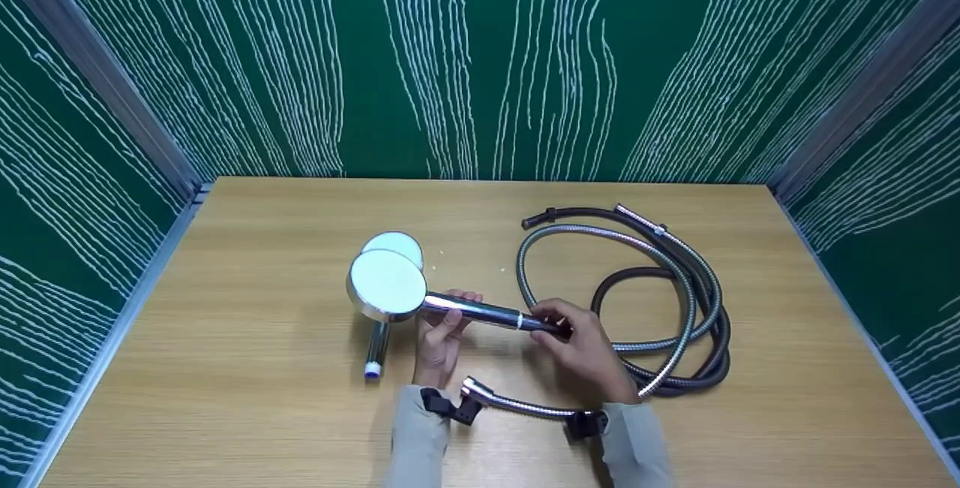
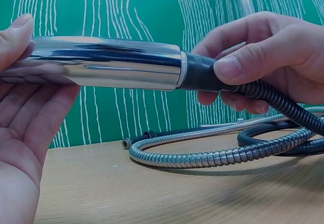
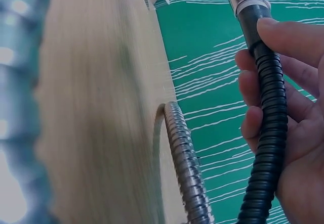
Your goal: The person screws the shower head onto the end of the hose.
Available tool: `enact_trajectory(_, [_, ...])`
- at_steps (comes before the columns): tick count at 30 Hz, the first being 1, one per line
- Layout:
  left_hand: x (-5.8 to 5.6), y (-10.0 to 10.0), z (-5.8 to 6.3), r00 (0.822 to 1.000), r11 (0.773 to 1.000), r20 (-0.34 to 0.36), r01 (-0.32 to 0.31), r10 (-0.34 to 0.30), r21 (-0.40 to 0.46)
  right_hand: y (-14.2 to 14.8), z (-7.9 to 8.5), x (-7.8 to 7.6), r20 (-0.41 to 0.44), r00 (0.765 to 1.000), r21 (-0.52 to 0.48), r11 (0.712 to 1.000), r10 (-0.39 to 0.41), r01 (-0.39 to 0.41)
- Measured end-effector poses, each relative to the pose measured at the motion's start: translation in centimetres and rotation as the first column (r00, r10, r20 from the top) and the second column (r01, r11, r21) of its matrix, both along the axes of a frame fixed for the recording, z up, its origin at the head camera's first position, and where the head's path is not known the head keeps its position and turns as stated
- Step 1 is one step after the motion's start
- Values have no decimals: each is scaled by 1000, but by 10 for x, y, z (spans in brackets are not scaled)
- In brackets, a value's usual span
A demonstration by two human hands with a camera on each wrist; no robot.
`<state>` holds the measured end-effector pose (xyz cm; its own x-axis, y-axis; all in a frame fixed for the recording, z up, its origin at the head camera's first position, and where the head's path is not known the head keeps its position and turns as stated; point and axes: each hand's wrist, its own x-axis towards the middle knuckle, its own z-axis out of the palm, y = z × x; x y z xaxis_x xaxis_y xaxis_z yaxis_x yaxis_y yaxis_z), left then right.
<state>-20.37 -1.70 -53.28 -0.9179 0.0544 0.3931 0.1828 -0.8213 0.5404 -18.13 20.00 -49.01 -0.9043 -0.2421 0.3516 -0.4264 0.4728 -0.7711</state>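
A chrome shower head (image 1: pixel 388 283) with a pale round face is held above the table, its handle (image 2: pixel 121 64) pointing right. My left hand (image 1: pixel 441 349) grips that handle, thumb on top and fingers beneath. At the handle's end, my right hand (image 1: pixel 589 353) pinches the black connector (image 2: pixel 200 72) of a black ribbed hose (image 3: pixel 273 107). The connector meets the handle at a thin white ring (image 2: pixel 183 68). From there the hose runs back past the right palm. Behind the held one lies a second shower head (image 1: pixel 395 242), partly hidden, with a blue-and-white handle end.
A chrome hose (image 1: pixel 570 229) lies coiled with the black hose on the right of the wooden table (image 1: pixel 247 263). One chrome hose end (image 1: pixel 476 389) lies near the wrists. Green walls (image 1: pixel 487 60) with white lines enclose the table's back and sides.
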Motion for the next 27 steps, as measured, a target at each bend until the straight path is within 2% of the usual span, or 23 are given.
enact_trajectory(27, [0,0,0,1000,1000,-2,4,-4,4,-2,2,2,3,1000,9,1000,-22,22])
